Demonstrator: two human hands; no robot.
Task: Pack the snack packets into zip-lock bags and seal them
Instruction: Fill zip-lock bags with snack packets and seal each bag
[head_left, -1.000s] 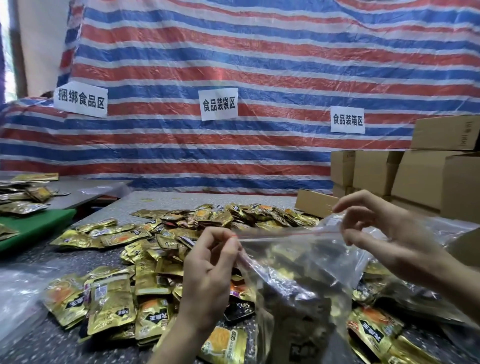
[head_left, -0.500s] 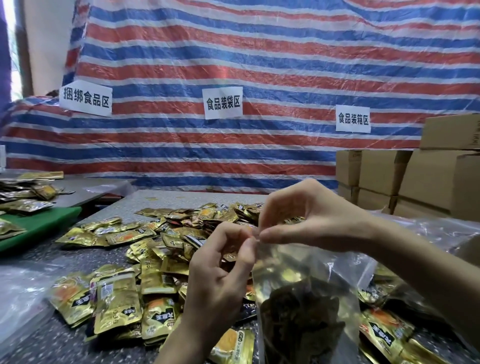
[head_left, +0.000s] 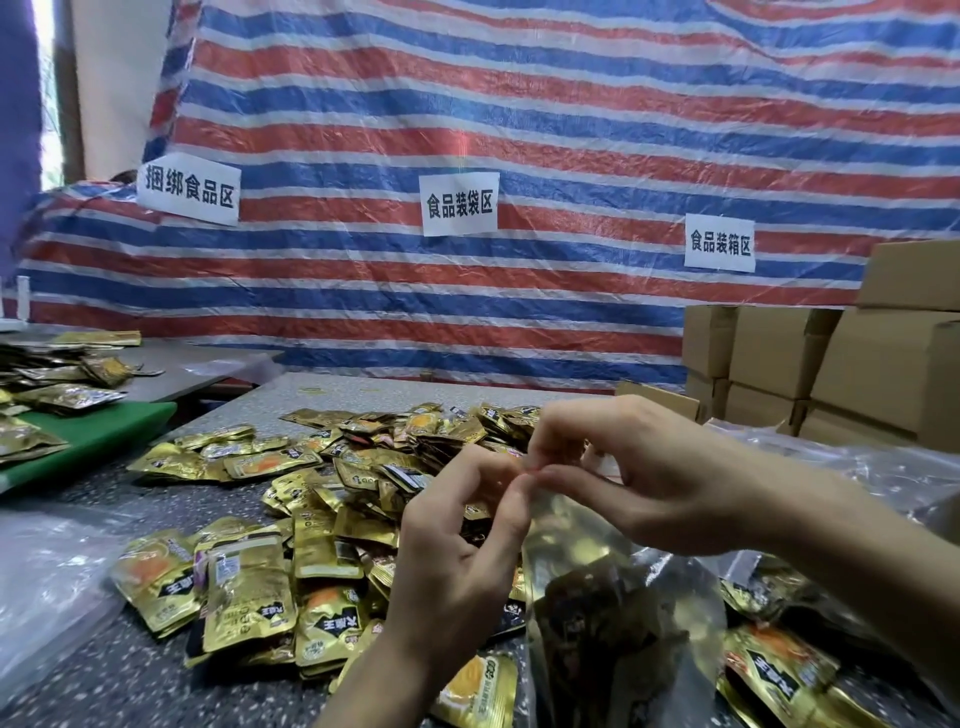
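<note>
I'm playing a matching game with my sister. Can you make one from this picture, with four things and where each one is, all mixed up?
Things:
1. zip-lock bag
2. cardboard boxes
3. paper signs
4. loose snack packets

Places:
A. stuck on the striped tarp
B. piled on the speckled table
C. pinched at the top by the left hand and right hand
D. stacked at the right side

Pairs: 1-C, 2-D, 3-A, 4-B
</note>
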